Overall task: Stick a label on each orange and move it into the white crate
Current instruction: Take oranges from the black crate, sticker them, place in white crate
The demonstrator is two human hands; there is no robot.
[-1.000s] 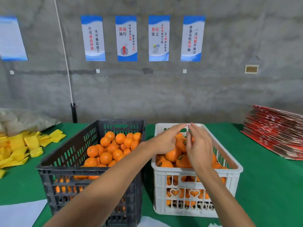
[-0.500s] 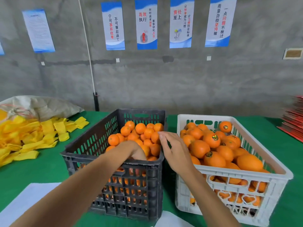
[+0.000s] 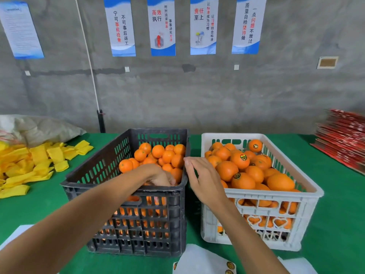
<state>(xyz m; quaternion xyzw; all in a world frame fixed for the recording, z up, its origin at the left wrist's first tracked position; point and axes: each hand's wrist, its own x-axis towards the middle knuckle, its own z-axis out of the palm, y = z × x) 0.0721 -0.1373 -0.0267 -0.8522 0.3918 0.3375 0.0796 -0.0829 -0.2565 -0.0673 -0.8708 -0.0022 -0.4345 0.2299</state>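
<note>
A black crate point(image 3: 102, 171) on the left holds several unlabelled oranges point(image 3: 158, 151). The white crate point(image 3: 308, 186) on the right is piled with oranges point(image 3: 240, 160), some bearing round labels. My left hand point(image 3: 158, 175) reaches down into the black crate at its near wall. Its fingers curl in among the oranges and are partly hidden by the rim. My right hand point(image 3: 201, 178) hovers over the gap between the two crates with relaxed fingers, holding nothing I can see. A white sheet with round labels point(image 3: 230, 265) lies at the bottom edge.
The crates stand side by side on a green table point(image 3: 339, 214). Yellow foam sleeves point(image 3: 29, 167) and a sack lie at the left. A stack of red flat cartons point(image 3: 343, 143) sits at the right. A grey wall with posters is behind.
Both hands left the white crate and moved left. The left hand went down into the black crate; the right hand stopped over the gap. The view shifted left and down.
</note>
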